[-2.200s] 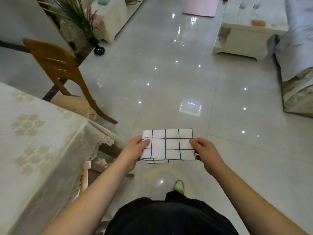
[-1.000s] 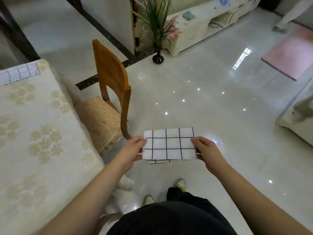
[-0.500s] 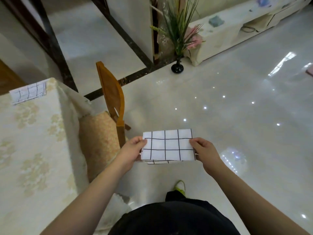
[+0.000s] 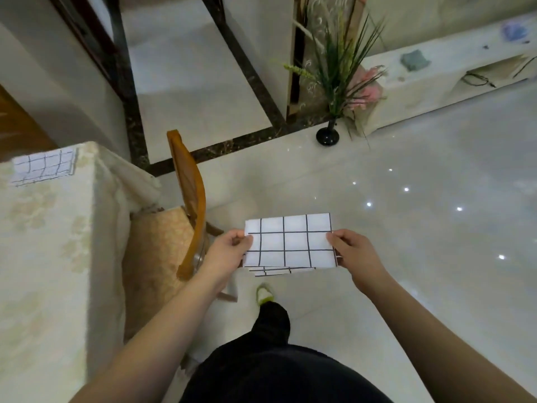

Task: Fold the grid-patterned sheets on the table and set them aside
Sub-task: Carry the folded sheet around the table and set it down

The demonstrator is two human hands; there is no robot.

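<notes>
We carry the folded sheet
Both hands pinch its short ends; the surface lies nearer our left hand, right hand farther

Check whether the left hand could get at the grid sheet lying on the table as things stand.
Probably not yet. The left hand grips one end of the folded sheet, and the sheet on the table lies at the far corner, beyond the chair. No object blocks it.

Bare forearms, black trousers — perhaps green-toed shoe.
</notes>
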